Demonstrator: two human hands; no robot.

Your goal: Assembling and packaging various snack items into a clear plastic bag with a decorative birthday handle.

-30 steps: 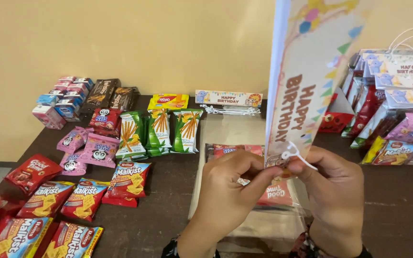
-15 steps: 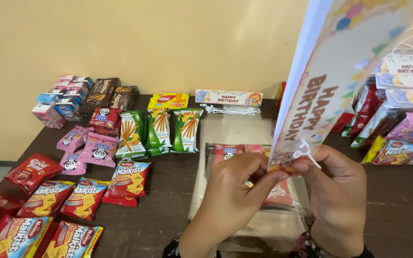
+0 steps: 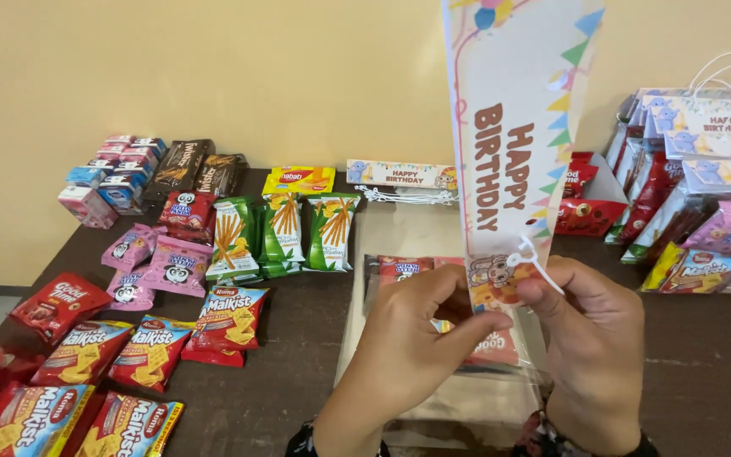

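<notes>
Dark brown table (image 3: 298,372) carries many snack packets. Above it, left hand (image 3: 416,338) and right hand (image 3: 590,338) both pinch the lower end of an upright birthday card topper (image 3: 513,127), near its white string loop (image 3: 535,258).

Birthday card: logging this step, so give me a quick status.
Left hand and right hand both pinch the birthday card at its lower end, upright. White tie loops there. Clear bag beneath; nothing blocking.

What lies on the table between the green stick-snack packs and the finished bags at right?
In the head view, a birthday topper card, white cords and clear plastic bags lie between the green packs and the finished bags.
</notes>
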